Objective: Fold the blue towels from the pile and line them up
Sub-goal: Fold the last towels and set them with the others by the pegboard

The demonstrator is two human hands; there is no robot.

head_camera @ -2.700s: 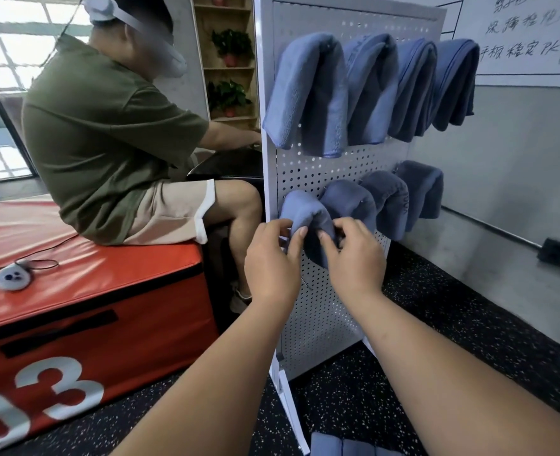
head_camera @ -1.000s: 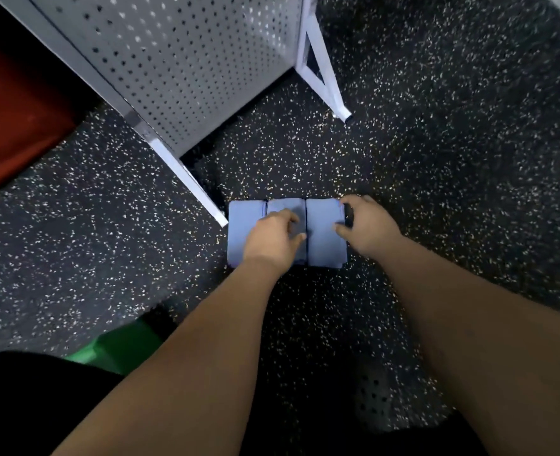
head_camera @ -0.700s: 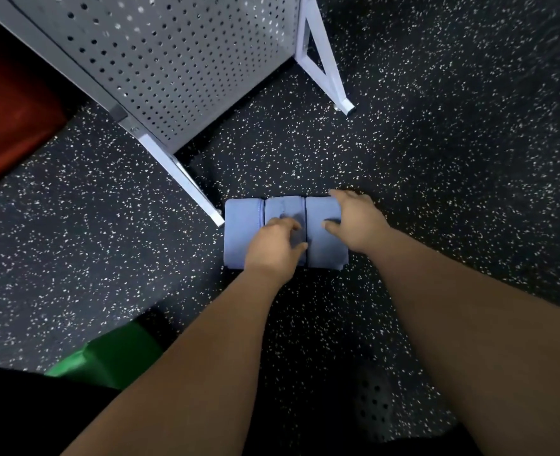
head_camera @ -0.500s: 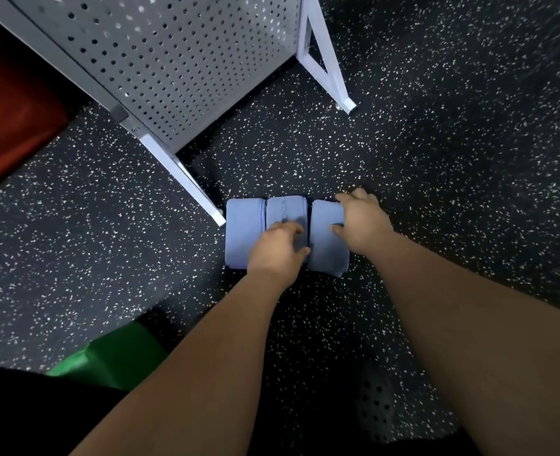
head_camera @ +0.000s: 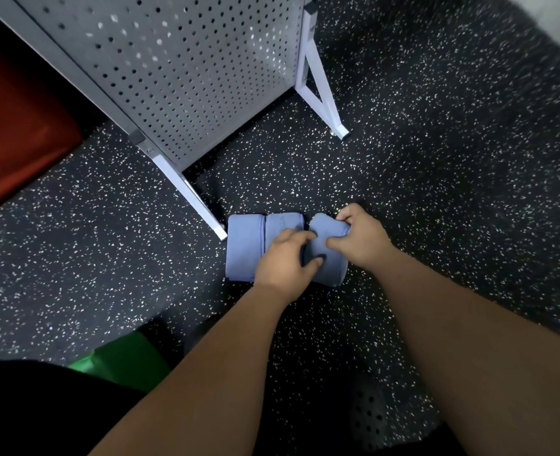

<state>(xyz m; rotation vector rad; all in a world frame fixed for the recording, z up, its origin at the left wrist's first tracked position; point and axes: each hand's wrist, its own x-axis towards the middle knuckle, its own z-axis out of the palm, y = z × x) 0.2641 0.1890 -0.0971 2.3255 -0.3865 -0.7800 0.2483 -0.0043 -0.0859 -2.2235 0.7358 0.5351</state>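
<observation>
**Both hands on the end towel**

I look down at the black rubber floor with white specks (head_camera: 436, 159). The left blue towel (head_camera: 244, 248), a soft folded cloth bundle, lies flat on it. It is just beside the foot of the white metal board with holes (head_camera: 189, 67). The middle blue towel (head_camera: 283, 222), folded the same way, touches its side. My left hand hides most of that one. The right blue towel (head_camera: 326, 258) comes last, so the three make a row.

Both hands hold the right blue towel. My left hand (head_camera: 285, 261) is curled, not wide. Its fingertips sit on the towel's left edge and its thumb digs into the cloth lower down, so it pinches that side. My right hand (head_camera: 360, 238) is curled too. Its fingers hook over the far right corner and its thumb pushes on the top.

The far end of the right blue towel leans a little away from the middle one, with a small dark gap there. I cannot tell if it is off the floor.

A red padded block (head_camera: 15, 126) sits at the far left. A green thing (head_camera: 124, 366) is near me, and I cannot tell what it is.
</observation>
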